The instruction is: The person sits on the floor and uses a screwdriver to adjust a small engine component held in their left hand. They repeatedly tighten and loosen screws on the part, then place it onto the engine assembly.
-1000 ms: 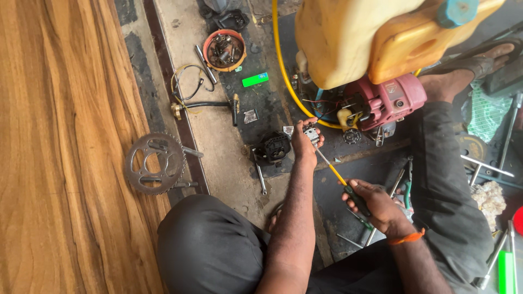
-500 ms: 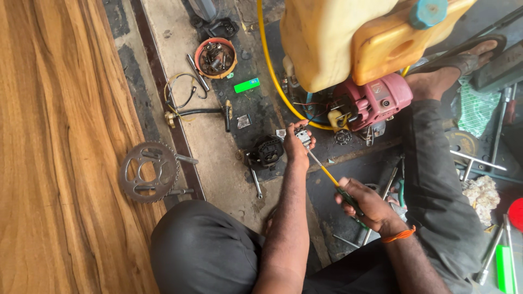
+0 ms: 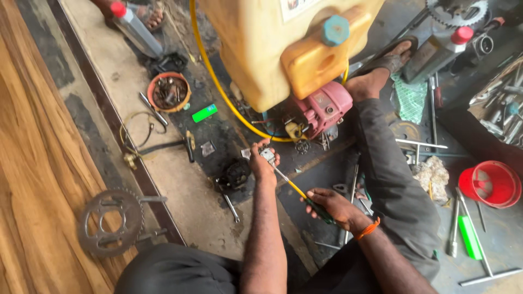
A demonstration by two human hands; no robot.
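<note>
My left hand (image 3: 262, 165) grips a small grey metal part (image 3: 267, 156) just in front of the pink engine (image 3: 322, 109) under the big yellow tank (image 3: 272, 43). My right hand (image 3: 332, 207) holds a screwdriver (image 3: 297, 189) with a yellow shaft and dark green handle. Its tip rests on the metal part in my left hand. A yellow hose (image 3: 218, 87) curves from the tank down past the engine. My foot in a sandal (image 3: 376, 73) rests beside the engine.
A toothed sprocket (image 3: 110, 221) lies on the wooden boards at left. An orange bowl of small parts (image 3: 169, 91), a green lighter-like block (image 3: 205, 113), a spanner (image 3: 230, 207) and a black part (image 3: 236, 173) lie on the concrete. A red cup (image 3: 489, 184) and several tools sit at right.
The view has shifted and drawn closer, so the tank and engine look larger. Both hands keep the same grip, with the screwdriver still on the small part.
</note>
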